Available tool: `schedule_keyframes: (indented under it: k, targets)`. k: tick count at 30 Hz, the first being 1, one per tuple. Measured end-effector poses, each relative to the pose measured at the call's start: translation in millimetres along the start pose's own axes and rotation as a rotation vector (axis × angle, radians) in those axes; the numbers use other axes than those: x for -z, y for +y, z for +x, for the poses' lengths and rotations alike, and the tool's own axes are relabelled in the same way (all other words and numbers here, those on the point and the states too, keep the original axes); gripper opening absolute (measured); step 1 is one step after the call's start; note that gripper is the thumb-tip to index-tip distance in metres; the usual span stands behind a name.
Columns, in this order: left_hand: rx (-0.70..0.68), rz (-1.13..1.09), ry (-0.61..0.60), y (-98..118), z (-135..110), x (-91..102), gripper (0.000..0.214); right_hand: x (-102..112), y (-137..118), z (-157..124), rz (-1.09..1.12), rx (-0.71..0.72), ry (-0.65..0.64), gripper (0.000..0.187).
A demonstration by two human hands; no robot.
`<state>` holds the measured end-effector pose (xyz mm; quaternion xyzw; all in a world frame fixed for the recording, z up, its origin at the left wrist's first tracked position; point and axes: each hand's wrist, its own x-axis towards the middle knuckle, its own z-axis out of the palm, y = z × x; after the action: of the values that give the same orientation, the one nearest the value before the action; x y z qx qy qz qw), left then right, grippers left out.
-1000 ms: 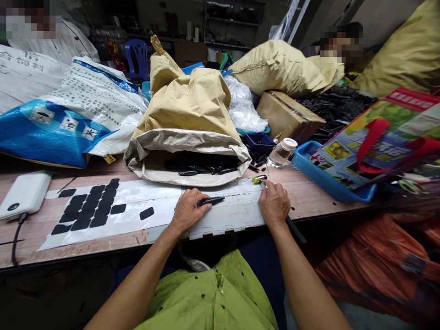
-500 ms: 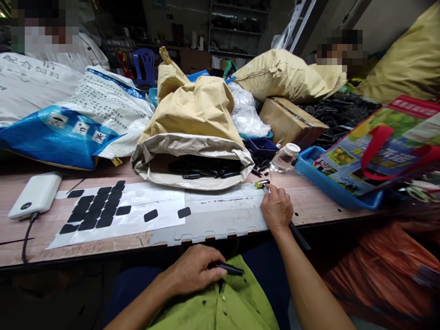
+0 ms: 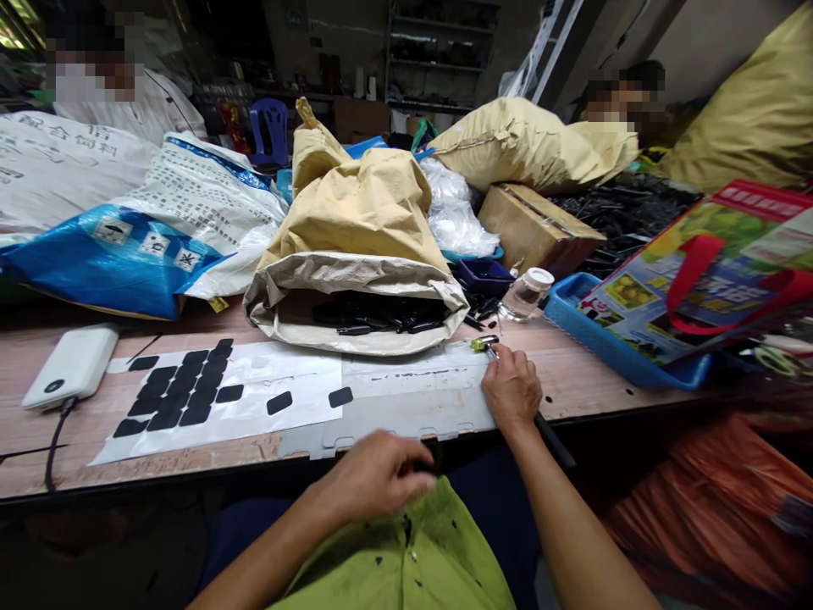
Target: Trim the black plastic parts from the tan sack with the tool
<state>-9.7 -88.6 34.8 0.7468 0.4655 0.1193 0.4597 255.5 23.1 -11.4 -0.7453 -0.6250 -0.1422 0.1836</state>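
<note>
My right hand [image 3: 511, 388] rests at the edge of the table, wrapped round a small hammer [image 3: 484, 343]. Its head is yellow-green and metal, and its black handle sticks out below the hand. Over my lap, my left hand [image 3: 381, 476] is raised, with thumb and fingers curled round a slim black part [image 3: 422, 466], mostly hidden and blurred. Between the hands lies a grey board [image 3: 394, 421] along the table edge. Straight ahead, a yellow sack [image 3: 359, 199] lies with its mouth towards me, and black pen-like parts [image 3: 381, 315] show inside.
At left, a white sheet [image 3: 254, 415] carries several black rounded stickers, beside a white power bank [image 3: 71, 366] with a cable. A lidded jar [image 3: 527, 292], blue basket [image 3: 635, 352] and printed bag [image 3: 711, 271] stand at right. Two people sit beyond the sacks.
My left hand has risen from my lap towards the table edge, and the black part in it now shows far less. My right hand keeps the hammer in the same place.
</note>
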Motion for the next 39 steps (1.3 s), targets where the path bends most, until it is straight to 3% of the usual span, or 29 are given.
schedule_keyframes:
  k: [2,4,6,7,10,13,20,24,29,35,39]
  targets:
    - [0.012,0.070,0.314,4,28,29.4,0.035,0,0,0,0.001,-0.002,0.001,0.030]
    - [0.069,0.287,0.653,-7,58,60.7,0.033,0,0,0,0.001,-0.004,-0.001,0.030]
    - [0.122,0.507,0.832,-25,83,88.5,0.034,1,-1,0,0.001,-0.004,-0.007,0.029]
    - [0.142,0.584,0.859,-35,92,99.2,0.033,1,-1,0,0.001,-0.004,-0.009,0.029]
    - [0.160,0.699,0.846,-55,106,115.5,0.023,1,-1,0,0.004,-0.001,-0.008,0.029]
    - [0.123,0.691,0.855,-63,106,113.8,0.016,1,-1,0,0.012,-0.001,-0.013,0.029]
    - [-0.013,0.441,0.891,-54,79,92.8,0.013,0,0,0,0.005,-0.003,-0.009,0.028]
    - [-0.121,0.229,0.734,-53,52,66.9,0.013,0,0,0,0.013,0.001,-0.004,0.028]
    - [-0.058,0.140,0.633,-61,42,46.6,0.019,0,-1,0,0.019,0.002,-0.001,0.029]
    - [-0.005,0.215,0.599,-65,52,47.4,0.021,-2,5,2,0.071,0.006,-0.003,0.031]
    - [0.036,0.195,0.584,-64,53,47.8,0.018,12,-2,-1,0.249,0.016,0.064,0.035]
